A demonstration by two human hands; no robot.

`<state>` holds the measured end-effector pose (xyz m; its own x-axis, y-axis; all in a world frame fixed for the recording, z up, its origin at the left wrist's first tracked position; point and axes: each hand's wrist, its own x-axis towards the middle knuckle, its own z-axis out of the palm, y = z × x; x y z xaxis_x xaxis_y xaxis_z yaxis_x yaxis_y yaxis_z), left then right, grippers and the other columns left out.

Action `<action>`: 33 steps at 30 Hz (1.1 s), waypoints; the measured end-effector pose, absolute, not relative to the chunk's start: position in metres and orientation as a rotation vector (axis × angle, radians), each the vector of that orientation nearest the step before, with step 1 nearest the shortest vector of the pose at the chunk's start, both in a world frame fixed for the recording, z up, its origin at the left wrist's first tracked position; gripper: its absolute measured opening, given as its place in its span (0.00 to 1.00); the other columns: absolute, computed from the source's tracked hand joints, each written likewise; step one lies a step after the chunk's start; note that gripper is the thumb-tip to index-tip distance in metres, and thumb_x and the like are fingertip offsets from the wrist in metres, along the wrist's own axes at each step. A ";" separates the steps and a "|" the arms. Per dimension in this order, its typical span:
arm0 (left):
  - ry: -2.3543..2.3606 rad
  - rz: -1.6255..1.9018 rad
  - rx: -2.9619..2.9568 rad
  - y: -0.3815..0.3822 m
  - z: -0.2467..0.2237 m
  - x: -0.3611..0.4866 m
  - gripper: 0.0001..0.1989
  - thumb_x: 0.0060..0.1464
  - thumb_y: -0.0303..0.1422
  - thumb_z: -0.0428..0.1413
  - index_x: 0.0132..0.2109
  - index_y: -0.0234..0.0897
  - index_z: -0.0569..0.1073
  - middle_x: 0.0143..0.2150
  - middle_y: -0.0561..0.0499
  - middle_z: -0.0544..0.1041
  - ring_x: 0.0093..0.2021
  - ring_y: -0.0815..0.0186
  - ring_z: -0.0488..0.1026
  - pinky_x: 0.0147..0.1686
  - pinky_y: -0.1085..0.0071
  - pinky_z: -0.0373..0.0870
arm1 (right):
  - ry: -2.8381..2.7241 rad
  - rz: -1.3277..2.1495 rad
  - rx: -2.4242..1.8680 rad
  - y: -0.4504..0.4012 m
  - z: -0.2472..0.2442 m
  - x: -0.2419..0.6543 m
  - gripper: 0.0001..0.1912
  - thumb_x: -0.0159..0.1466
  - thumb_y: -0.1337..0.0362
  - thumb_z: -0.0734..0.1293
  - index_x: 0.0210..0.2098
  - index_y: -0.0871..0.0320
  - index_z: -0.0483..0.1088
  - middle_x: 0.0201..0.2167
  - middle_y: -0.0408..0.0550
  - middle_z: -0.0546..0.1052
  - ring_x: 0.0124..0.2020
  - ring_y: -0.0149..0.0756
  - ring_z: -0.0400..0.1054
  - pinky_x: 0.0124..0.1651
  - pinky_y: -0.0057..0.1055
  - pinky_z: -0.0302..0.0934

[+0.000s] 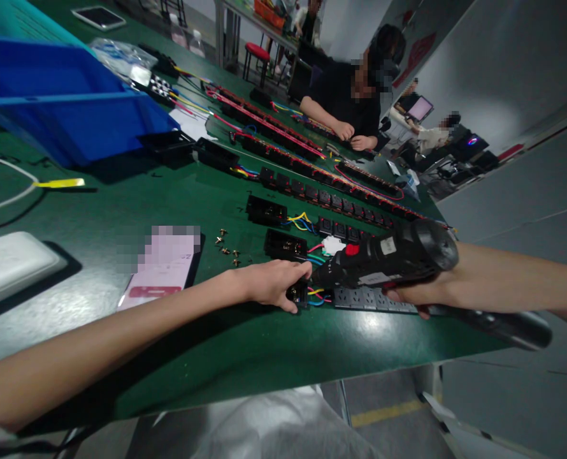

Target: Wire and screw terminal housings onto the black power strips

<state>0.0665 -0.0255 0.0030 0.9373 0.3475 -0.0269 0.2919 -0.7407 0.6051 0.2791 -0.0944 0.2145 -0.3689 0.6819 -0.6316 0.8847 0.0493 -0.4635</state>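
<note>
My right hand (415, 294) is wrapped round a black power screwdriver (383, 258) with a red switch. Its tip points left, close to my left hand's fingers. My left hand (281, 282) grips a small black wiring box (297, 293) by its sides, covering much of it. Yellow, blue and red wires run from that box to a grey socket strip (360, 298), which lies partly under the tool. Just behind sits another open black box (285, 244) with brass terminals inside. Several loose brass screws (225, 250) lie left of my left hand.
More socket strips (331, 199) stretch diagonally across the green table. A phone (162, 264), a white power bank (16, 268) and a blue bin (68, 102) are at the left. Across the table, another person (350, 95) works with both hands on a strip.
</note>
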 end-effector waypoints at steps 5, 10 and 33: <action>0.420 0.128 2.462 -0.024 -0.002 0.067 0.29 0.49 0.41 0.65 0.54 0.37 0.63 0.53 0.42 0.73 0.52 0.52 0.73 0.46 0.66 0.67 | 1.959 -1.312 1.677 -0.093 0.214 0.279 0.08 0.62 0.59 0.67 0.35 0.57 0.70 0.26 0.38 0.72 0.26 0.29 0.68 0.26 0.24 0.66; 0.367 0.171 2.469 -0.023 -0.006 0.068 0.29 0.50 0.42 0.64 0.54 0.38 0.62 0.53 0.43 0.72 0.54 0.53 0.71 0.47 0.67 0.66 | 1.932 -1.259 1.693 -0.089 0.212 0.281 0.08 0.62 0.59 0.66 0.32 0.58 0.68 0.25 0.39 0.70 0.25 0.30 0.67 0.26 0.24 0.65; 0.351 0.189 2.422 -0.023 -0.002 0.067 0.26 0.50 0.40 0.65 0.51 0.37 0.64 0.48 0.46 0.73 0.48 0.56 0.72 0.44 0.68 0.66 | 1.887 -1.255 1.737 -0.093 0.214 0.287 0.10 0.62 0.58 0.66 0.32 0.59 0.69 0.23 0.40 0.72 0.24 0.31 0.67 0.27 0.26 0.65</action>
